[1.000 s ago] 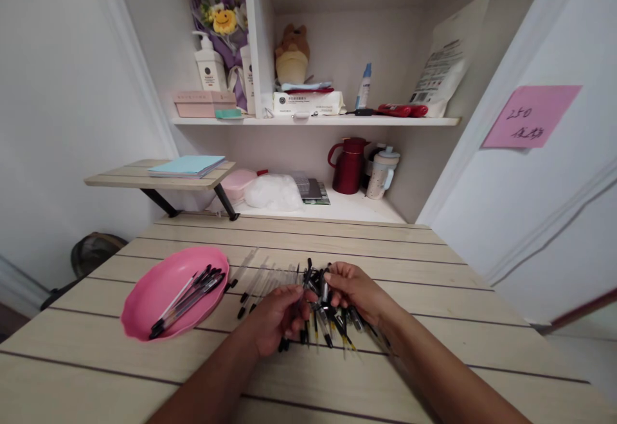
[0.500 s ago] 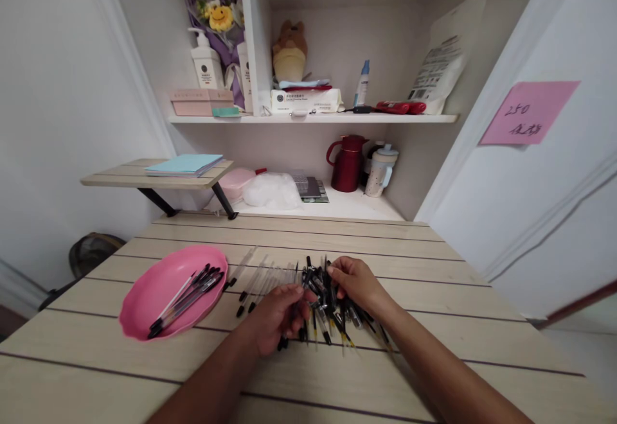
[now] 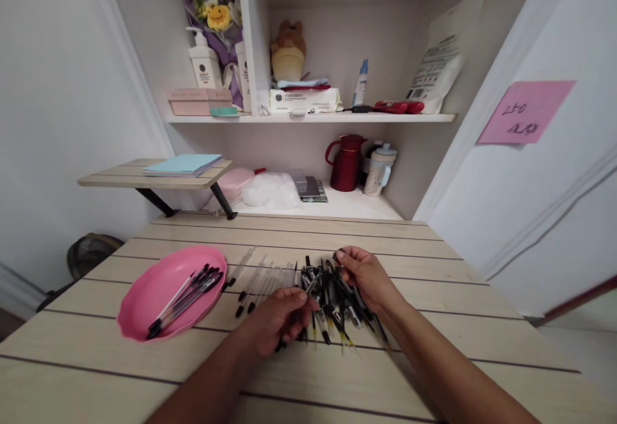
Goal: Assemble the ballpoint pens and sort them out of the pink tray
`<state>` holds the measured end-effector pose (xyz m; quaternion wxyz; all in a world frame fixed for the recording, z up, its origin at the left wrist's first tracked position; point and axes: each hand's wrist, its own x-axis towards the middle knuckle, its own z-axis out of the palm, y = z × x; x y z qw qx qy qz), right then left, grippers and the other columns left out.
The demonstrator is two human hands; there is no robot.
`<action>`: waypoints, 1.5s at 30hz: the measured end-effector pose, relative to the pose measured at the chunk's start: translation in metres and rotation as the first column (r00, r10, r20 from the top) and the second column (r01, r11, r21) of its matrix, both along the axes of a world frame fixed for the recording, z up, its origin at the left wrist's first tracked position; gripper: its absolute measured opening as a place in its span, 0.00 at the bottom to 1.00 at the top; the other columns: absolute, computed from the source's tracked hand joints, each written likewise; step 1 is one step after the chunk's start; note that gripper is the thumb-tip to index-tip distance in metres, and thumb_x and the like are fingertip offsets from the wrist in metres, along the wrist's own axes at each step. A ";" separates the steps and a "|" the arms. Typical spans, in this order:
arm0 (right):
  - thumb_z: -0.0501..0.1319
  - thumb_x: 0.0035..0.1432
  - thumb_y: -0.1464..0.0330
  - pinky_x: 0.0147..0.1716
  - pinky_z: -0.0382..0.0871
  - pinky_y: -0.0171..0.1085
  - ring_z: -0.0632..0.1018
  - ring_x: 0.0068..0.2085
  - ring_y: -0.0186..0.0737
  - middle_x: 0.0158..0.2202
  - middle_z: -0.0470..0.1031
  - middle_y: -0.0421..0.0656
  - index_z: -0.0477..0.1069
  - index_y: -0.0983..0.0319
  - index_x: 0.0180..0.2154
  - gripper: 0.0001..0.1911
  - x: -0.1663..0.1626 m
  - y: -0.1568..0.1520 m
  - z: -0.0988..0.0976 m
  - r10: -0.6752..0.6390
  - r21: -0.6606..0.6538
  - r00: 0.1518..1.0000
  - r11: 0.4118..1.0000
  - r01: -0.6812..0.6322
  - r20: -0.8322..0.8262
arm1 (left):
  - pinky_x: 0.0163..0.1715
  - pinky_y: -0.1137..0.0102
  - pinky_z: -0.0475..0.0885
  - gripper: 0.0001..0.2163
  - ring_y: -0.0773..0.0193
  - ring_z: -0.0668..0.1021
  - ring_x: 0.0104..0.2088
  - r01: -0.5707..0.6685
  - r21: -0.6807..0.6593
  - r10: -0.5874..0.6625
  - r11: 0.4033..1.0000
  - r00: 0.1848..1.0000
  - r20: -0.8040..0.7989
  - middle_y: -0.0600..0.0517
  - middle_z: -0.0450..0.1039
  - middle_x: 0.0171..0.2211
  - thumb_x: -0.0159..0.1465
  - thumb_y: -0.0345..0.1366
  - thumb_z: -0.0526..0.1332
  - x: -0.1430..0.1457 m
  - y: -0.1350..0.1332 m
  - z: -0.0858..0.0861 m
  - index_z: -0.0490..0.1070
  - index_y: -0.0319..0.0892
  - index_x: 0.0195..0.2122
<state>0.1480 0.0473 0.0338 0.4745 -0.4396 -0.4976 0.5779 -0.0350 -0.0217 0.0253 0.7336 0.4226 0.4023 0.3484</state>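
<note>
My left hand (image 3: 284, 321) is closed at the near left of a heap of pen parts (image 3: 330, 289), its thumb and fingertips pinching a slim pen piece (image 3: 311, 284). Beyond the heap's far right side, my right hand (image 3: 364, 276) pinches a small black pen part (image 3: 338, 254), mostly hidden by the fingers. Black caps, dark pieces and yellow-ended refills lie jumbled between both hands. Left of the heap, several clear pen barrels (image 3: 263, 282) with black ends rest in a loose row. A pink dish (image 3: 137, 295) farther left holds several black pens (image 3: 186, 302) and one white stick.
A small raised stand (image 3: 110, 175) with blue-covered papers (image 3: 183, 164) is at the desk's back left. Behind the desk are a white plastic bag (image 3: 272, 191), a red jug (image 3: 346, 164) and a pale cup (image 3: 378, 172), beneath a loaded shelf (image 3: 313, 117).
My right hand has lifted slightly away from the heap, up and to the right, with a small black part at its fingertips. My left hand stays almost in place.
</note>
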 end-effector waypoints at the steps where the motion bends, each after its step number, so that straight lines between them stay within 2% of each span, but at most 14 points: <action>1: 0.61 0.43 0.60 0.13 0.48 0.28 0.60 0.15 0.25 0.19 0.66 0.37 0.64 0.63 0.24 0.13 0.004 0.003 -0.001 0.029 0.007 0.997 1.000 -0.029 0.065 | 0.10 0.80 0.47 0.15 0.78 0.62 0.13 -0.010 -0.001 0.010 1.000 1.000 0.002 0.54 0.66 0.20 0.56 0.45 0.54 -0.001 0.000 0.000 0.68 0.36 0.32; 4: 0.60 0.43 0.63 0.15 0.52 0.29 0.61 0.16 0.26 0.17 0.65 0.36 0.65 0.63 0.22 0.10 0.010 0.007 -0.006 0.144 0.040 0.936 0.985 -0.165 0.322 | 0.11 0.80 0.48 0.14 0.77 0.63 0.14 -0.027 0.006 0.027 1.000 1.000 0.002 0.54 0.66 0.20 0.56 0.44 0.54 -0.001 0.001 -0.001 0.68 0.37 0.33; 8: 0.59 0.44 0.63 0.16 0.54 0.29 0.62 0.18 0.28 0.17 0.64 0.35 0.66 0.63 0.20 0.10 0.005 0.001 -0.007 0.095 0.145 0.884 0.973 -0.180 0.458 | 0.11 0.80 0.49 0.13 0.77 0.64 0.14 -0.017 0.009 0.017 1.000 1.000 -0.013 0.54 0.66 0.21 0.56 0.42 0.53 0.000 0.002 -0.002 0.68 0.37 0.34; 15: 0.62 0.41 0.60 0.15 0.50 0.29 0.60 0.15 0.25 0.16 0.64 0.35 0.65 0.63 0.20 0.13 -0.020 -0.018 -0.005 0.192 -0.044 0.973 0.981 -0.188 0.131 | 0.11 0.80 0.49 0.13 0.77 0.63 0.13 -0.025 0.002 0.025 1.000 0.999 -0.021 0.55 0.66 0.20 0.55 0.42 0.55 0.002 0.002 -0.005 0.66 0.37 0.35; 21: 0.64 0.39 0.60 0.14 0.45 0.28 0.58 0.15 0.24 0.16 0.64 0.36 0.65 0.64 0.21 0.14 -0.002 -0.003 -0.002 0.025 -0.064 0.999 0.998 -0.027 -0.037 | 0.10 0.80 0.47 0.11 0.79 0.60 0.12 -0.053 0.016 0.053 0.998 0.999 -0.011 0.57 0.65 0.20 0.52 0.41 0.59 0.002 0.002 -0.008 0.62 0.40 0.29; 25: 0.63 0.39 0.59 0.13 0.48 0.28 0.61 0.15 0.26 0.20 0.68 0.38 0.64 0.63 0.24 0.15 0.025 0.016 0.006 -0.160 0.002 0.982 0.987 0.161 -0.102 | 0.14 0.78 0.54 0.10 0.74 0.64 0.14 -0.091 0.118 0.116 0.989 0.968 -0.221 0.57 0.64 0.18 0.51 0.41 0.58 -0.004 0.005 -0.005 0.63 0.40 0.27; 28: 0.61 0.42 0.59 0.12 0.51 0.28 0.64 0.16 0.26 0.21 0.70 0.39 0.63 0.62 0.25 0.14 0.034 0.025 0.004 -0.300 0.038 0.944 0.951 0.308 -0.140 | 0.21 0.75 0.59 0.06 0.68 0.68 0.21 -0.130 0.435 0.360 0.891 0.787 -0.501 0.55 0.66 0.19 0.50 0.38 0.58 -0.015 0.010 -0.001 0.68 0.41 0.25; 30: 0.60 0.43 0.59 0.12 0.51 0.28 0.63 0.14 0.26 0.18 0.68 0.38 0.63 0.62 0.24 0.13 0.030 0.025 -0.003 -0.268 0.028 0.960 0.962 0.270 -0.077 | 0.26 0.73 0.60 0.05 0.65 0.70 0.26 -0.050 0.610 0.506 0.791 0.614 -0.606 0.53 0.69 0.22 0.50 0.36 0.57 -0.024 0.014 0.001 0.69 0.41 0.23; 32: 0.60 0.44 0.59 0.11 0.51 0.28 0.63 0.13 0.27 0.16 0.66 0.36 0.63 0.62 0.24 0.13 0.020 0.022 -0.012 -0.172 0.020 0.984 0.985 0.171 0.044 | 0.28 0.72 0.59 0.06 0.64 0.70 0.27 0.027 0.656 0.558 0.755 0.501 -0.662 0.52 0.70 0.23 0.51 0.36 0.56 -0.030 0.017 0.001 0.70 0.42 0.23; 37: 0.58 0.46 0.61 0.13 0.56 0.29 0.67 0.14 0.30 0.15 0.68 0.37 0.67 0.63 0.26 0.11 0.001 0.012 -0.025 -0.032 0.091 0.943 0.996 0.001 0.333 | 0.29 0.71 0.60 0.08 0.62 0.71 0.28 0.092 0.666 0.594 0.740 0.375 -0.711 0.50 0.71 0.24 0.54 0.37 0.54 -0.035 0.022 0.000 0.71 0.41 0.26; 41: 0.57 0.47 0.63 0.14 0.59 0.31 0.68 0.14 0.31 0.17 0.70 0.38 0.70 0.62 0.27 0.09 0.005 0.011 -0.020 -0.052 0.168 0.890 0.985 -0.029 0.454 | 0.35 0.69 0.61 0.11 0.58 0.72 0.35 0.107 0.698 0.652 0.708 0.279 -0.705 0.47 0.73 0.33 0.57 0.38 0.51 -0.062 0.025 0.018 0.71 0.41 0.32; 42: 0.57 0.47 0.64 0.15 0.59 0.31 0.69 0.14 0.32 0.18 0.70 0.38 0.70 0.62 0.27 0.08 0.007 0.011 -0.019 -0.066 0.184 0.885 0.983 -0.023 0.461 | 0.36 0.68 0.61 0.12 0.57 0.71 0.37 0.082 0.696 0.666 0.713 0.228 -0.710 0.46 0.72 0.36 0.57 0.37 0.50 -0.075 0.025 0.024 0.71 0.40 0.34; 43: 0.57 0.47 0.64 0.15 0.59 0.32 0.69 0.14 0.32 0.18 0.70 0.38 0.70 0.61 0.27 0.08 0.008 0.012 -0.018 -0.077 0.195 0.881 0.981 -0.017 0.466 | 0.36 0.67 0.61 0.13 0.55 0.71 0.39 0.041 0.676 0.669 0.736 0.110 -0.735 0.45 0.71 0.40 0.57 0.38 0.51 -0.090 0.024 0.030 0.70 0.40 0.38; 45: 0.56 0.47 0.65 0.16 0.60 0.32 0.69 0.14 0.32 0.18 0.70 0.38 0.70 0.61 0.26 0.07 0.010 0.012 -0.016 -0.087 0.205 0.871 0.979 -0.017 0.484 | 0.34 0.67 0.61 0.16 0.53 0.71 0.41 -0.105 0.551 0.544 0.828 -0.090 -0.834 0.43 0.70 0.43 0.56 0.36 0.51 -0.121 0.020 0.040 0.67 0.39 0.44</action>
